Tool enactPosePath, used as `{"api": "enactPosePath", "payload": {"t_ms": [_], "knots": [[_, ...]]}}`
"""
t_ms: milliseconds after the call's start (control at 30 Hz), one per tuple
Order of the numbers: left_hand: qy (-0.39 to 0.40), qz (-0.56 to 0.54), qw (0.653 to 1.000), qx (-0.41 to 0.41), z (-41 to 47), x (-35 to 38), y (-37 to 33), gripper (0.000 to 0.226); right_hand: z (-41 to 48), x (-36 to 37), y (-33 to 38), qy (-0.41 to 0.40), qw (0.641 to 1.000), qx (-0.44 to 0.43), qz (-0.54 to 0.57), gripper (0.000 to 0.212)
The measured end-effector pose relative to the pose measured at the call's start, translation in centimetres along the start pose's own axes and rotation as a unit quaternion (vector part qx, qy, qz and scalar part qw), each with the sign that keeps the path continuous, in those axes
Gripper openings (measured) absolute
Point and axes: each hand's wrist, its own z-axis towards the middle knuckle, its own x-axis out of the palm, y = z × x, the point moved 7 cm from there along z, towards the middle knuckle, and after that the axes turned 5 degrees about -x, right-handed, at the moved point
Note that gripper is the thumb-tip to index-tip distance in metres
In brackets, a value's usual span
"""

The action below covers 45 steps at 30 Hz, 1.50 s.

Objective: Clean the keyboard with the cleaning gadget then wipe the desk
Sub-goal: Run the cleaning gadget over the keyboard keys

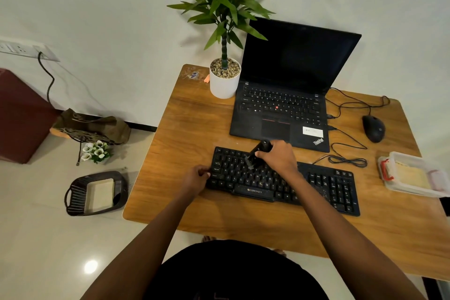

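On the ZEBRONICS keyboard [341, 186], right hand [277, 157] grips the brush [252, 160]; left hand [194, 179] pinches its edge.

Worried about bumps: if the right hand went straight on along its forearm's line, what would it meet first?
Probably the front edge of the laptop, just beyond the right hand gripping the cleaning brush over the keyboard; height is unclear, so it might clear it.
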Motion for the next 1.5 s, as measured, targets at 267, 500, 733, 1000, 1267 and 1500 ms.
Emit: {"api": "enactPosePath", "payload": {"t_ms": [267,500,733,1000,1267,1500], "knots": [[-0.018,0.065,0.997,0.039,0.2,-0.4,-2.6,0.04,-0.3,-1.8,-0.8,-0.051,0.994,0.003,0.094,0.022],[-0.001,0.408,0.876,0.258,-1.7,3.5,-7.9,0.083,-0.8,-0.8,-2.3,-0.037,0.994,0.049,0.088,0.022],[0.068,0.558,0.778,0.28,-2.0,7.0,-8.1,0.121,-1.5,-3.3,-5.9,-0.085,0.988,0.089,0.098,0.026],[0.095,0.6,0.747,0.269,-2.3,9.0,-9.0,0.131,-1.3,-1.5,-3.4,-0.07,0.989,0.06,0.118,0.02],[0.115,0.608,0.742,0.257,-2.2,9.5,-9.0,0.13,-2.7,-3.9,-8.6,-0.113,0.984,0.11,0.083,0.031],[0.123,0.596,0.753,0.25,-1.7,9.7,-8.8,0.129,-1.5,-4.4,-4.5,-0.07,0.996,-0.031,0.04,0.035]]}}
